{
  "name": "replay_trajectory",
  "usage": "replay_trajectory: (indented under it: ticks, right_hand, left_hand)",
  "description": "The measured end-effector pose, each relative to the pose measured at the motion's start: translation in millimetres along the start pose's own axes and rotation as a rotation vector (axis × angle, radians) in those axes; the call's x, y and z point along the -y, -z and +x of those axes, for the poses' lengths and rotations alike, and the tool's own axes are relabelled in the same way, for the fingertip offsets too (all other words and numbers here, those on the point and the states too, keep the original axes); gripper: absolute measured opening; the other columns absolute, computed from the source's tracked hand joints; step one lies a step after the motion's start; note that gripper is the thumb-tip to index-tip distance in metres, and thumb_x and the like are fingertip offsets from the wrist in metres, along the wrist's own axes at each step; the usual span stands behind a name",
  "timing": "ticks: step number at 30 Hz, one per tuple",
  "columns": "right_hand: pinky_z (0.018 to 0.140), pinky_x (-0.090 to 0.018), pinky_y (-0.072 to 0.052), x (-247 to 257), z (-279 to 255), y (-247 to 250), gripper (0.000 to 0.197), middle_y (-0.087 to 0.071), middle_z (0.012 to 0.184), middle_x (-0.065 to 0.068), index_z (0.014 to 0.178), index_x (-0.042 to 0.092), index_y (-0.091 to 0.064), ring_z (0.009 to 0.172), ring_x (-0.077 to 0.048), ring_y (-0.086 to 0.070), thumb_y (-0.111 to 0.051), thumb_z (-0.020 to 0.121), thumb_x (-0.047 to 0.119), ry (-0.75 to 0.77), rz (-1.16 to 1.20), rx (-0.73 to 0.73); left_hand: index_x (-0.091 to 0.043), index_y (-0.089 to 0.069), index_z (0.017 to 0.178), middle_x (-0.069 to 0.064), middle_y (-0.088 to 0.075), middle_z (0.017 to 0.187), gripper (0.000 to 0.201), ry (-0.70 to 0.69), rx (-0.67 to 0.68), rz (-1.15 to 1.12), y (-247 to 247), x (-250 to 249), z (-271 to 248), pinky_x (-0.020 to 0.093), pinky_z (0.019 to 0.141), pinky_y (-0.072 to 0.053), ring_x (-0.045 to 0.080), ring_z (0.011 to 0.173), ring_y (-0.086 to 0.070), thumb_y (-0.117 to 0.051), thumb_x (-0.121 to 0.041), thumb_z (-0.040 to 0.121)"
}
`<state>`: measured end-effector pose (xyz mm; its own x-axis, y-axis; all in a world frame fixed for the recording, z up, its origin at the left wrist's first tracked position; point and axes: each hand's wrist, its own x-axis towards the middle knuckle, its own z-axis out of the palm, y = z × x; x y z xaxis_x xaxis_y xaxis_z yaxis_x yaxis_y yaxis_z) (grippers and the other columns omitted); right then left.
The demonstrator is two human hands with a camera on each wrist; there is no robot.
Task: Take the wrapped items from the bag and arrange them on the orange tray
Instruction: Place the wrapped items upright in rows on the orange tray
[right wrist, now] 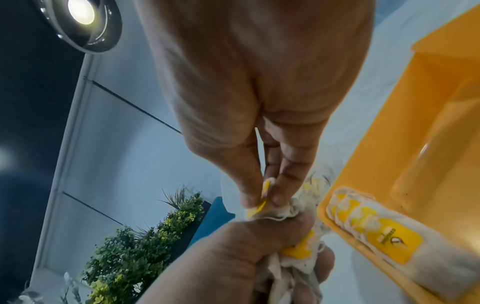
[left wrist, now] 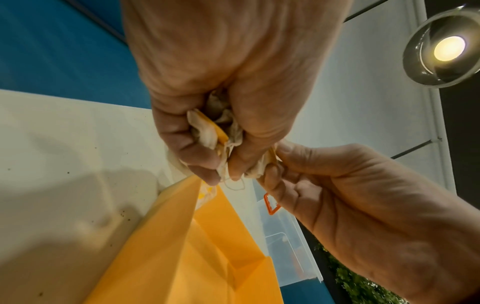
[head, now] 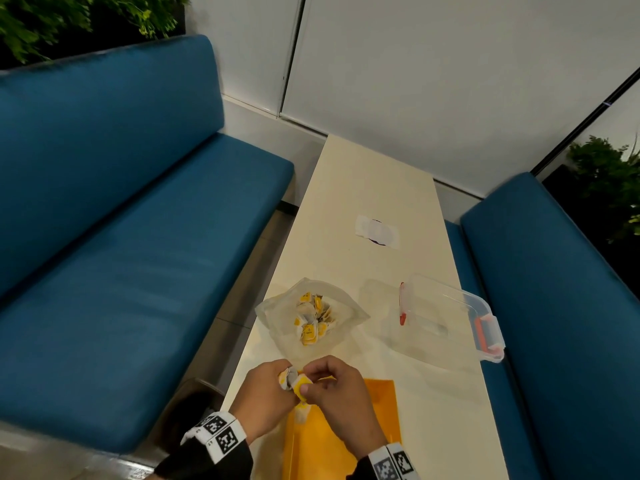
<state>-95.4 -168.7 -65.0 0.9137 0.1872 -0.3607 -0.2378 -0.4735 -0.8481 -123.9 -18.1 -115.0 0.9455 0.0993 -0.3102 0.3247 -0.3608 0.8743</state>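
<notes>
Both hands meet over the near end of the orange tray (head: pixel 349 434). My left hand (head: pixel 281 378) grips a crumpled bunch of yellow-and-white wrapped items (left wrist: pixel 207 131). My right hand (head: pixel 311 383) pinches one wrapped item (right wrist: pixel 262 202) at the edge of that bunch, between thumb and fingertips. A row of wrapped items (right wrist: pixel 374 228) lies along the tray's rim (right wrist: pixel 327 214). Behind the hands sits the clear plastic bag (head: pixel 277 306), open, with several wrapped items (head: pixel 311 318) inside.
A clear plastic box (head: pixel 446 317) with red latches stands to the right of the bag. Farther back a white sticker (head: pixel 377 232) lies on the narrow cream table (head: pixel 346 188). Blue benches (head: pixel 121 237) flank the table on both sides.
</notes>
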Motion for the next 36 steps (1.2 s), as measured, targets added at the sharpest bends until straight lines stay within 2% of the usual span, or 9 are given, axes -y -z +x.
replay_trajectory:
  ticks: [3, 10, 13, 16, 19, 23, 26, 30, 36]
  right_hand:
    - [0.076, -0.029, -0.061, -3.7, -1.5, -2.8, 0.032, -0.072, 0.094, -0.003, 0.096, 0.021, -0.071, 0.085, -0.021, -0.071, -0.082, 0.071, 0.003, -0.029, -0.001, -0.030]
    - [0.065, -0.018, -0.052, -0.6, -4.5, 0.7, 0.014, -0.072, 0.080, 0.001, 0.078, 0.018, -0.071, 0.074, -0.007, -0.066, -0.083, 0.073, 0.013, 0.010, -0.123, -0.099]
    - [0.067, -0.016, -0.050, 1.4, -3.6, 14.1, 0.016, -0.067, 0.082, 0.007, 0.074, 0.025, -0.068, 0.077, -0.005, -0.063, -0.084, 0.075, 0.024, 0.123, -0.270, -0.138]
    - [0.065, -0.019, -0.049, 3.3, 3.8, 33.1, 0.013, -0.067, 0.081, 0.007, 0.075, 0.025, -0.067, 0.076, -0.009, -0.062, -0.078, 0.080, 0.020, 0.116, -0.405, -0.094]
    - [0.062, -0.024, -0.051, 0.6, 10.2, 46.8, 0.011, -0.068, 0.079, 0.005, 0.077, 0.023, -0.067, 0.067, -0.008, -0.061, -0.076, 0.082, 0.018, 0.053, -0.466, 0.035]
    - [0.066, -0.032, -0.056, 1.7, 11.8, 52.3, 0.011, -0.070, 0.075, -0.003, 0.079, 0.020, -0.069, 0.064, -0.011, -0.064, -0.073, 0.081, 0.011, 0.096, -0.346, 0.124]
    - [0.065, -0.030, -0.055, 2.7, 11.4, 47.3, 0.009, -0.070, 0.077, -0.010, 0.081, 0.014, -0.071, 0.064, -0.013, -0.063, -0.073, 0.081, 0.005, 0.125, -0.212, 0.152]
    - [0.064, -0.028, -0.054, 0.3, 10.0, 39.4, 0.007, -0.071, 0.075, -0.010, 0.084, 0.010, -0.072, 0.064, -0.014, -0.062, -0.076, 0.082, 0.004, 0.147, -0.069, 0.126]
    - [0.052, -0.022, -0.042, -11.3, 9.9, 38.8, 0.007, -0.067, 0.065, -0.004, 0.091, 0.006, -0.073, 0.058, -0.013, -0.058, -0.074, 0.084, 0.004, 0.032, 0.076, 0.068]
  left_hand:
    - [-0.019, -0.066, 0.072, -0.002, -0.064, 0.065, 0.010, 0.015, -0.010, -0.033, 1.6, 1.2, -1.0, 0.034, 0.056, -0.053, 0.012, 0.059, -0.059, -0.073, -0.021, 0.079]
    - [-0.023, -0.068, 0.075, -0.006, -0.066, 0.067, 0.012, 0.014, -0.015, -0.071, 0.3, -2.1, -3.3, 0.023, 0.052, -0.049, 0.012, 0.063, -0.063, -0.077, -0.021, 0.084]
    - [-0.022, -0.071, 0.081, -0.003, -0.071, 0.075, 0.007, 0.042, -0.007, -0.073, 4.6, 1.8, -3.7, 0.031, 0.059, -0.057, 0.016, 0.072, -0.068, -0.078, -0.021, 0.081]
    - [-0.023, -0.072, 0.081, -0.002, -0.073, 0.077, 0.007, 0.066, -0.009, -0.083, 11.7, 7.1, -2.3, 0.040, 0.065, -0.060, 0.017, 0.076, -0.070, -0.078, -0.019, 0.080]
    - [-0.029, -0.074, 0.091, -0.008, -0.073, 0.088, 0.015, 0.025, 0.009, -0.096, 18.6, 2.0, -2.7, 0.026, 0.059, -0.056, 0.012, 0.080, -0.069, -0.080, -0.018, 0.084]
    - [-0.037, -0.075, 0.107, -0.007, -0.073, 0.104, 0.030, -0.029, 0.138, -0.155, 26.3, -13.0, -1.0, 0.020, 0.055, -0.052, 0.019, 0.085, -0.073, -0.083, -0.019, 0.084]
    - [-0.036, -0.074, 0.111, -0.004, -0.074, 0.101, 0.031, -0.069, 0.233, -0.111, 25.0, -21.5, 0.7, 0.022, 0.055, -0.053, 0.015, 0.081, -0.075, -0.083, -0.023, 0.084]
    - [-0.024, -0.075, 0.093, 0.001, -0.074, 0.086, 0.008, -0.083, 0.237, -0.046, 19.6, -24.3, 2.5, 0.023, 0.055, -0.055, 0.008, 0.068, -0.070, -0.080, -0.028, 0.087]
    - [-0.016, -0.074, 0.092, 0.010, -0.074, 0.088, 0.013, -0.042, 0.202, -0.063, 13.4, -22.2, 4.0, 0.024, 0.054, -0.053, 0.007, 0.063, -0.066, -0.078, -0.028, 0.089]
